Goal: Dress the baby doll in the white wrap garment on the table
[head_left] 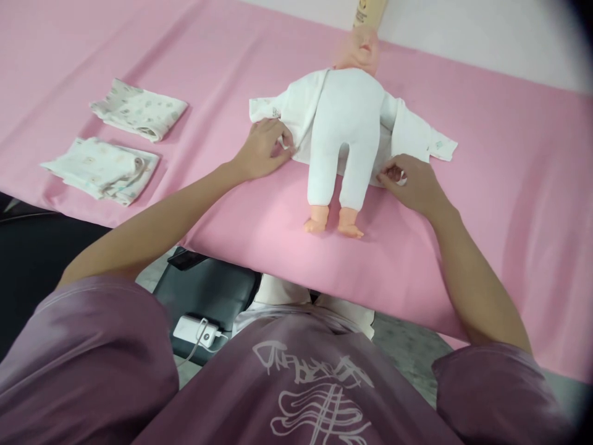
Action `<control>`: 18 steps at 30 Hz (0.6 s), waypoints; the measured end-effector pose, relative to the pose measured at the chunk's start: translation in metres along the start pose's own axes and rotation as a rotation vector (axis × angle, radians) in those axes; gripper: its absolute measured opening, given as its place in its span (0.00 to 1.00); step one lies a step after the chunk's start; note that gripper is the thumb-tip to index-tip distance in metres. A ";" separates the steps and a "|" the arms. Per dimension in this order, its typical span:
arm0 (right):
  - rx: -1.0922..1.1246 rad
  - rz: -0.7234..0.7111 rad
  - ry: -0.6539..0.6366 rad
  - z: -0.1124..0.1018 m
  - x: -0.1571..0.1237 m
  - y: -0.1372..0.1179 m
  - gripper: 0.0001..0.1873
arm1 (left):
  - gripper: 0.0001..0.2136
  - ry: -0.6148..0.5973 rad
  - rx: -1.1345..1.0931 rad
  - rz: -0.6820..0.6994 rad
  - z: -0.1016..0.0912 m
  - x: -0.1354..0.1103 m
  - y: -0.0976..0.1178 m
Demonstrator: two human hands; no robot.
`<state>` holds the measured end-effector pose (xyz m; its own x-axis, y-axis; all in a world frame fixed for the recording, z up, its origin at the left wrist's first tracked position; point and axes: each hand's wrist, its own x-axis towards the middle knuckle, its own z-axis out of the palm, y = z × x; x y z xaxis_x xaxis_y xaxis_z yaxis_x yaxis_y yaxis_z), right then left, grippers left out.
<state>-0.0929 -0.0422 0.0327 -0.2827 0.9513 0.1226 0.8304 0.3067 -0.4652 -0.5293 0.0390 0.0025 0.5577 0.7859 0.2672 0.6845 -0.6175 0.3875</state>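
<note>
The left hand (263, 148) pinches the near left edge of a white garment (296, 114) that lies spread open under a baby doll (345, 133), fingers curled onto the cloth just beside the doll's hip. The right hand (412, 182) grips the opposite near edge of the same garment, on the right side by the doll's leg, fingertips closed on a small fold of fabric. Both hands are closed on cloth, neither on the doll itself.

The doll lies on its back in the middle of the pink table cover (509, 185), head at the far side, bare feet pointing toward the near edge. It wears a white one-piece body, and the open garment fans out under it with a sleeve stretched to each side.

The garment looks thin, light and limp; it likely bunches and slides easily over the smooth cover, so the front edges or hem corners are the sensible places to take it. The doll seems light, with a soft stuffed body and harder head and feet; it would probably shift if the cloth under it is pulled.

Farther left, well apart from the doll, two folded printed cloths (139, 112) (102, 170) lie on the cover, one behind the other. A tan cylinder (368, 12) stands at the far edge, just behind the doll's head. Below the table, near the person, a white power bank (195, 330) rests on a dark seat (208, 290).
</note>
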 end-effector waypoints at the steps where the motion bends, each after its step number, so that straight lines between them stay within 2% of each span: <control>1: -0.005 0.020 0.056 -0.003 -0.001 0.003 0.06 | 0.35 0.020 0.070 -0.047 0.000 -0.001 -0.005; 5: -0.137 0.172 0.293 -0.012 -0.002 0.029 0.09 | 0.40 0.038 0.287 -0.217 0.004 0.000 -0.030; 7: -0.211 0.288 0.343 -0.011 -0.003 0.043 0.14 | 0.40 0.011 0.312 -0.259 0.007 0.005 -0.044; 10: -0.232 0.477 0.305 -0.008 -0.004 0.056 0.22 | 0.38 -0.045 0.282 -0.297 0.013 0.018 -0.057; 12: -0.185 0.562 0.250 -0.009 -0.004 0.057 0.24 | 0.36 -0.056 0.227 -0.392 0.015 0.030 -0.058; 15: -0.109 0.633 0.200 -0.014 -0.002 0.052 0.24 | 0.29 -0.035 0.125 -0.593 0.018 0.046 -0.055; 18: -0.101 0.643 0.156 -0.021 0.001 0.049 0.20 | 0.24 -0.008 0.037 -0.687 0.020 0.053 -0.059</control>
<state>-0.0426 -0.0261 0.0286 0.3495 0.9367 -0.0228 0.8535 -0.3283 -0.4046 -0.5312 0.1164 -0.0241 -0.0048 0.9994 -0.0351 0.8997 0.0196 0.4360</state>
